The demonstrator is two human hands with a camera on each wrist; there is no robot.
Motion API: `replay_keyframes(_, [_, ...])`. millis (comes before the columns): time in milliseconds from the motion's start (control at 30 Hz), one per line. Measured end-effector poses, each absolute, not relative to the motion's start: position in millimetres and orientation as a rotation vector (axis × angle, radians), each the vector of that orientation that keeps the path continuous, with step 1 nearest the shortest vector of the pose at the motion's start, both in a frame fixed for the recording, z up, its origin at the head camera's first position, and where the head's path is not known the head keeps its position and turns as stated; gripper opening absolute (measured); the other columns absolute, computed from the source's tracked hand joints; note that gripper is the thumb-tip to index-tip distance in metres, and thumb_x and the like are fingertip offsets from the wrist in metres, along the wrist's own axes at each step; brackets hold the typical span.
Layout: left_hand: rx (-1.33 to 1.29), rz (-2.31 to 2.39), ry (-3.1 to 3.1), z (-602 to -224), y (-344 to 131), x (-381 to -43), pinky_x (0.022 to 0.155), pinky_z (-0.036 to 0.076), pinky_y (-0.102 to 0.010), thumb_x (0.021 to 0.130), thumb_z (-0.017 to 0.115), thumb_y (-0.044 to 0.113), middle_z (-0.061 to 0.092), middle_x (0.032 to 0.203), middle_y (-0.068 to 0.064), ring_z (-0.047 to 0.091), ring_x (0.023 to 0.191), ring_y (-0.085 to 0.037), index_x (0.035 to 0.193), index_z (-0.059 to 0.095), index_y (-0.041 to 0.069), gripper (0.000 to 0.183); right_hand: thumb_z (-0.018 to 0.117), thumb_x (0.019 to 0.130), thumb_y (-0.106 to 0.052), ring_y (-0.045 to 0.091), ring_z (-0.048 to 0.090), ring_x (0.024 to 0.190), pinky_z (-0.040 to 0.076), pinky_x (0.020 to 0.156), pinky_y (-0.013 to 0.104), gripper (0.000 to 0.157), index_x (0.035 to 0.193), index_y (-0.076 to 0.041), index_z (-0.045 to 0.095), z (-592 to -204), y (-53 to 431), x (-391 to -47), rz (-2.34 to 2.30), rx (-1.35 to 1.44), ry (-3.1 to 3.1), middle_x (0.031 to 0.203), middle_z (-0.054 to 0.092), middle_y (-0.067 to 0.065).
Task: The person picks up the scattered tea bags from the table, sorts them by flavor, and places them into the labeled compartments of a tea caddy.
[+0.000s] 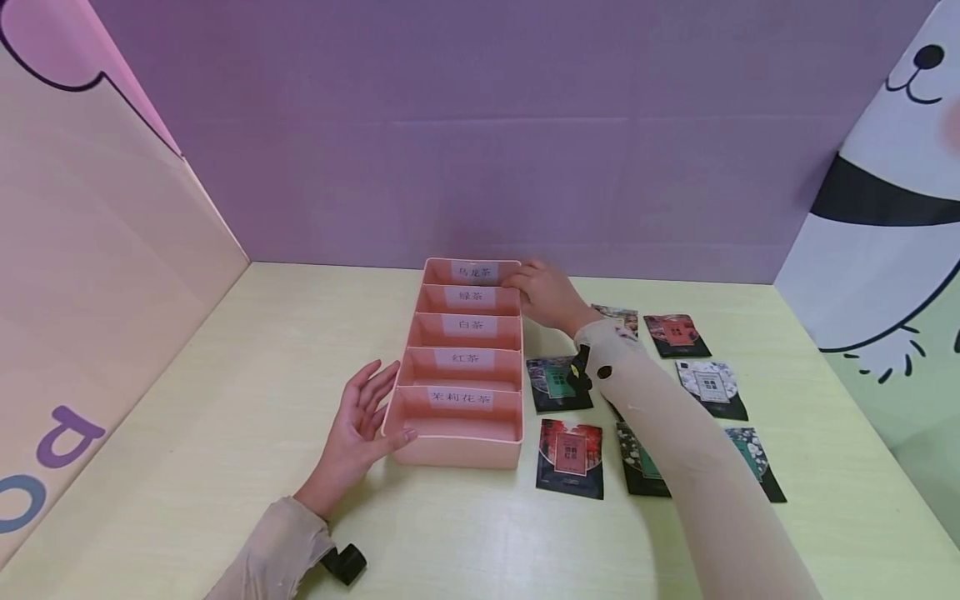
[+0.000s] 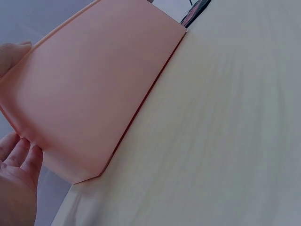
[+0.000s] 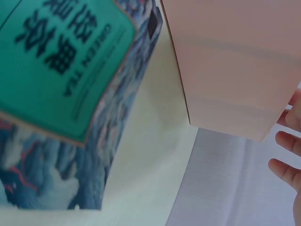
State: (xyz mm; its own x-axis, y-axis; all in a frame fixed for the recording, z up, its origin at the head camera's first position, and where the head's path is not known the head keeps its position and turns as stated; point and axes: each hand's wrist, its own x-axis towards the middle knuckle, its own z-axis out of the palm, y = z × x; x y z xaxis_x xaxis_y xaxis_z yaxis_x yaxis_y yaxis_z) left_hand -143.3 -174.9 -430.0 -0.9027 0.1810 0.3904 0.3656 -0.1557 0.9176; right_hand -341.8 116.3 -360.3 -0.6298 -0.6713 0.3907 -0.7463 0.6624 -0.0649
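Observation:
A pink divided box (image 1: 457, 452) stands on the table, its compartments in one row with Chinese tea labels from oolong at the far end to jasmine at the near end. No pouch shows inside. My left hand (image 1: 358, 429) holds the near left corner, thumb at the front rim and fingertips along the left side; the left wrist view shows the fingertips right at the box edge. At the far right corner, my right hand (image 1: 551, 296) grips the rim with bent fingers beside the oolong compartment. The right wrist view shows several fingertips (image 3: 284, 172) around that end.
Several tea pouches lie right of the box: green (image 1: 551, 400), red (image 1: 570, 482), another red (image 1: 675, 329) and white (image 1: 712, 387). My right forearm passes over some, partly hiding them. A purple backdrop (image 1: 450, 183) rises behind the table.

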Motion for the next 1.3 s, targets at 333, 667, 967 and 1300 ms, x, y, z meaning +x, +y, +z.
replay_keyframes(333, [-0.647, -2.233, -1.908, -428, -172, -144, 0.108, 0.038, -0.021, 0.077, 0.072, -0.018, 0.040, 0.152, -0.004, 0.039, 0.139, -0.015, 0.151, 0.023, 0.007, 0.092, 0.048, 0.097, 0.000, 0.034, 0.052, 0.112, 0.045, 0.100, 0.046, 0.030, 0.117, -0.004, 0.070, -359, 123, -343, 0.232, 1.129, -2.578, 0.118, 0.063, 0.015])
replay_keyframes(667, [-0.630, -2.240, -1.897, -426, -172, -143, 0.107, 0.039, -0.021, 0.076, 0.072, -0.018, 0.043, 0.149, -0.002, 0.040, 0.138, -0.016, 0.150, 0.023, 0.007, 0.092, 0.056, 0.100, -0.008, 0.035, 0.054, 0.113, 0.046, 0.099, 0.050, 0.022, 0.117, -0.005, 0.070, -350, 126, -334, 0.205, 1.172, -2.536, 0.117, 0.063, 0.015])
replay_keyframes(967, [-0.605, -2.247, -1.907, -428, -172, -144, 0.106, 0.040, -0.022, 0.076, 0.073, -0.018, 0.043, 0.149, -0.001, 0.041, 0.137, -0.013, 0.150, 0.023, 0.007, 0.092, 0.063, 0.098, -0.012, 0.036, 0.053, 0.117, 0.044, 0.103, 0.050, 0.026, 0.123, -0.004, 0.065, -341, 144, -331, 0.104, 1.213, -2.558, 0.122, 0.063, 0.016])
replay_keyframes(1300, [-0.574, -2.248, -1.946, -428, -176, -143, 0.107, 0.039, -0.021, 0.077, 0.073, -0.016, 0.038, 0.153, -0.006, 0.040, 0.138, -0.013, 0.151, 0.022, 0.010, 0.094, 0.069, 0.095, -0.016, 0.037, 0.051, 0.120, 0.041, 0.104, 0.054, 0.034, 0.125, -0.003, 0.061, -343, 174, -329, 0.070, 1.182, -2.686, 0.124, 0.060, 0.016])
